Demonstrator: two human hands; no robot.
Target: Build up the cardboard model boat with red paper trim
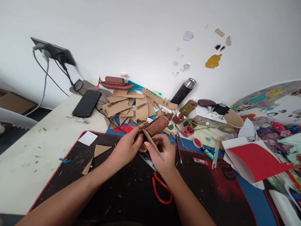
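A brown-painted cardboard model boat (158, 126) with a rounded roof is held up over the dark mat, tilted. My left hand (128, 146) is closed around its near left end. My right hand (164, 153) pinches a thin, narrow cardboard strip (153, 145) against or just beside the boat's near side; whether the two touch, I cannot tell. My fingers hide part of the boat's lower side. Below my right hand lie red-handled scissors (162, 191), their blades partly hidden behind it.
Cardboard scraps (122, 106) pile up behind my hands, with another model boat (115, 83) beyond. A phone (87, 103) lies left. A black flask (183, 91), paint jars (188, 130), a paintbrush (178, 147) and red paper (256, 160) are to the right.
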